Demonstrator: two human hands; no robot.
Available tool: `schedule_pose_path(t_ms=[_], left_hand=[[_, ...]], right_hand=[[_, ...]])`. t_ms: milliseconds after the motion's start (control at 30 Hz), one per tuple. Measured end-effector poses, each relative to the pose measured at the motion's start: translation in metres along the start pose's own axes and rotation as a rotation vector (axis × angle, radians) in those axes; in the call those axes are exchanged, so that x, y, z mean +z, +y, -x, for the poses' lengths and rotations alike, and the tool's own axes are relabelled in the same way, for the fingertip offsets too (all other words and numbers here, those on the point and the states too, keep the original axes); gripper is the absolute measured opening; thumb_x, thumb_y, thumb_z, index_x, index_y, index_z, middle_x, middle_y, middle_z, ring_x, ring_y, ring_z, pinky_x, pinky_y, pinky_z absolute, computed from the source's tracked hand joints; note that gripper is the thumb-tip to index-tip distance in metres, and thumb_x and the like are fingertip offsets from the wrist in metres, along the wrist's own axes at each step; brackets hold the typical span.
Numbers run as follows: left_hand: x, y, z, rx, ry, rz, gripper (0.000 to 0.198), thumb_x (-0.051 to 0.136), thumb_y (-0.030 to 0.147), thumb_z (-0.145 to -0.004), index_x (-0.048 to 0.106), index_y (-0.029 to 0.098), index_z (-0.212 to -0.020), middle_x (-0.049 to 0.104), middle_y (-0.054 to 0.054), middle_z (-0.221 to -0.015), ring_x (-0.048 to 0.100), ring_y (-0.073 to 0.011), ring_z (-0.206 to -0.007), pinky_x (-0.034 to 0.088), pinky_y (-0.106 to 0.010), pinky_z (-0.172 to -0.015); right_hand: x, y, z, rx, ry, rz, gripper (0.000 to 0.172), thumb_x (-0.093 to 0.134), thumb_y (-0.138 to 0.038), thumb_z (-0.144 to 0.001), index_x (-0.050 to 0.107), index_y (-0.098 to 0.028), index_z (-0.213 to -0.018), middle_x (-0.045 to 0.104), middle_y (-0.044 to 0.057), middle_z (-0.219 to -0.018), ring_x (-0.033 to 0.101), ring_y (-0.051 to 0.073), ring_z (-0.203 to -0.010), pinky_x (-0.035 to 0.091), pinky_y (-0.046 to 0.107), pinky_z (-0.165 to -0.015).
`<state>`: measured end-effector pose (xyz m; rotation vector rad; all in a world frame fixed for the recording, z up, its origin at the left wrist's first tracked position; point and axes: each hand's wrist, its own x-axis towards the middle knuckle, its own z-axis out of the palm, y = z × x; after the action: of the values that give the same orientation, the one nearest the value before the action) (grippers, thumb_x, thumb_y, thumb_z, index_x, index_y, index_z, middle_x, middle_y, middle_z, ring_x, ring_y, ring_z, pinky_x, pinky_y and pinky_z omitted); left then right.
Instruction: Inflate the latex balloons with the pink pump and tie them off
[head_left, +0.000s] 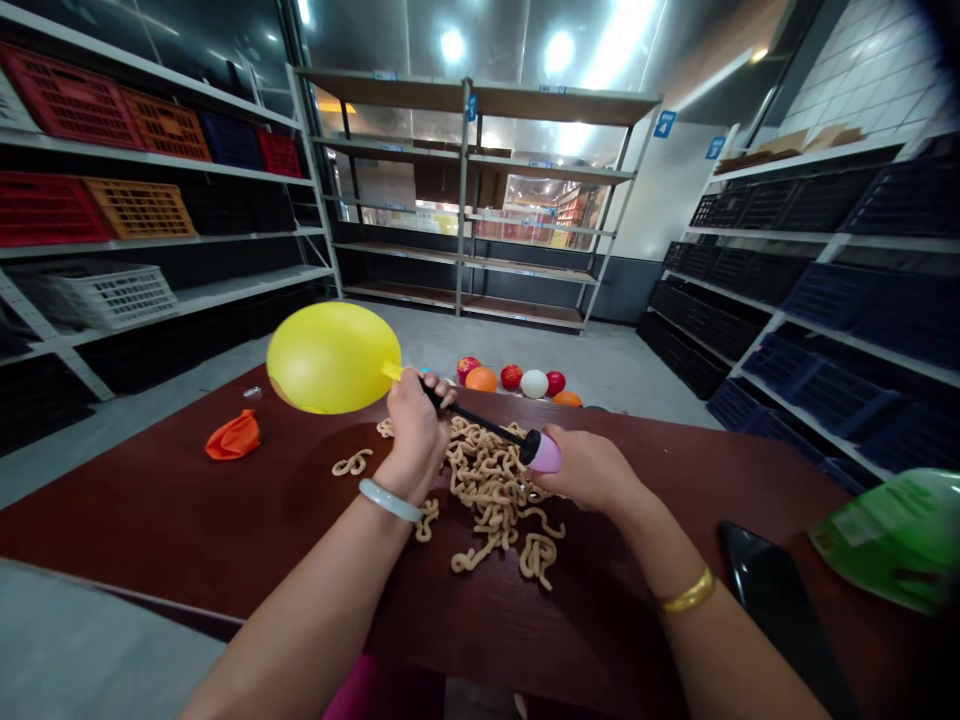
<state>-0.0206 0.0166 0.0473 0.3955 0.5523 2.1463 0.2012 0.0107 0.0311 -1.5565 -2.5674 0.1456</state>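
Note:
A yellow balloon [330,357], inflated, hangs over the left part of a dark red table [187,510]. My left hand [415,428] is closed round the balloon's neck where it meets the black nozzle of a hand pump. My right hand [589,468] is wrapped round the pump's pink body [543,452]. Under both hands lies a heap of tan rubber bands [491,490].
An orange uninflated balloon [234,437] lies on the table at the left. Several inflated balloons [517,381] sit at the table's far edge. A black phone [780,610] and a green plastic bag [896,540] lie at the right. Shelves with crates line the walls.

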Motion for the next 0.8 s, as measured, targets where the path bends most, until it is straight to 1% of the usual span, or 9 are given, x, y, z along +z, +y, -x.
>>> schedule_pose_path(t_ms=[200,300,367,433,533,600,700,800], left_hand=[[0.009,-0.038,0.046,-0.105,-0.103,-0.040,0.024,0.058,0.019,-0.086,0.038,0.021,-0.073,0.041,0.005,-0.059,0.041,-0.0075,-0.046,0.031,-0.020,-0.042],[0.012,-0.046,0.060,-0.116,-0.125,-0.060,0.027,0.061,0.026,-0.088,0.038,0.022,-0.073,0.044,0.005,-0.061,0.044,-0.0086,-0.047,0.034,-0.021,-0.043],[0.013,-0.046,0.063,-0.107,-0.145,-0.064,0.028,0.062,0.028,-0.089,0.040,0.021,-0.074,0.045,0.004,-0.061,0.045,-0.0090,-0.048,0.035,-0.021,-0.043],[0.014,-0.041,0.060,-0.101,-0.168,-0.066,0.027,0.063,0.028,-0.089,0.041,0.021,-0.074,0.045,0.004,-0.062,0.046,-0.0094,-0.049,0.036,-0.022,-0.044],[0.011,-0.029,0.042,-0.063,-0.188,-0.063,0.023,0.060,0.022,-0.087,0.043,0.021,-0.072,0.045,0.003,-0.062,0.046,-0.0100,-0.050,0.038,-0.023,-0.046],[0.006,-0.017,0.025,-0.017,-0.160,-0.050,0.020,0.059,0.017,-0.084,0.043,0.020,-0.072,0.043,0.004,-0.061,0.045,-0.0097,-0.050,0.037,-0.023,-0.046],[-0.001,0.000,-0.001,0.052,-0.067,-0.034,0.018,0.059,0.015,-0.081,0.043,0.021,-0.073,0.042,0.005,-0.061,0.044,-0.0094,-0.049,0.035,-0.022,-0.046],[-0.006,0.008,-0.014,0.096,-0.029,-0.048,0.016,0.058,0.016,-0.080,0.044,0.021,-0.073,0.043,0.005,-0.061,0.044,-0.0090,-0.049,0.036,-0.022,-0.046]], right_hand=[[0.002,-0.020,0.004,0.017,0.031,-0.044,0.040,0.062,-0.056,-0.081,0.062,-0.024,-0.105,0.074,0.007,-0.092,0.070,0.029,-0.083,0.039,0.031,-0.063],[0.003,-0.028,0.006,0.035,0.065,-0.076,0.044,0.063,-0.057,-0.080,0.060,-0.024,-0.111,0.075,0.007,-0.094,0.070,0.029,-0.081,0.040,0.032,-0.063],[0.004,-0.031,0.006,0.037,0.076,-0.083,0.046,0.064,-0.057,-0.080,0.060,-0.024,-0.112,0.075,0.007,-0.095,0.071,0.029,-0.082,0.041,0.032,-0.064],[0.005,-0.031,0.005,0.030,0.089,-0.086,0.045,0.063,-0.058,-0.081,0.060,-0.024,-0.110,0.075,0.007,-0.095,0.071,0.029,-0.083,0.042,0.032,-0.065],[0.007,-0.024,0.002,0.027,0.128,-0.060,0.044,0.061,-0.059,-0.083,0.060,-0.024,-0.110,0.075,0.007,-0.097,0.071,0.029,-0.085,0.043,0.032,-0.066],[0.007,-0.016,-0.002,0.024,0.142,-0.018,0.045,0.061,-0.059,-0.082,0.060,-0.024,-0.111,0.074,0.008,-0.099,0.070,0.029,-0.087,0.043,0.032,-0.067],[0.008,-0.002,-0.007,0.017,0.132,0.037,0.043,0.062,-0.058,-0.082,0.060,-0.025,-0.109,0.074,0.007,-0.099,0.070,0.028,-0.090,0.043,0.032,-0.069],[0.009,0.010,-0.011,0.018,0.139,0.079,0.041,0.061,-0.057,-0.083,0.059,-0.025,-0.108,0.074,0.006,-0.104,0.070,0.028,-0.094,0.044,0.032,-0.071]])
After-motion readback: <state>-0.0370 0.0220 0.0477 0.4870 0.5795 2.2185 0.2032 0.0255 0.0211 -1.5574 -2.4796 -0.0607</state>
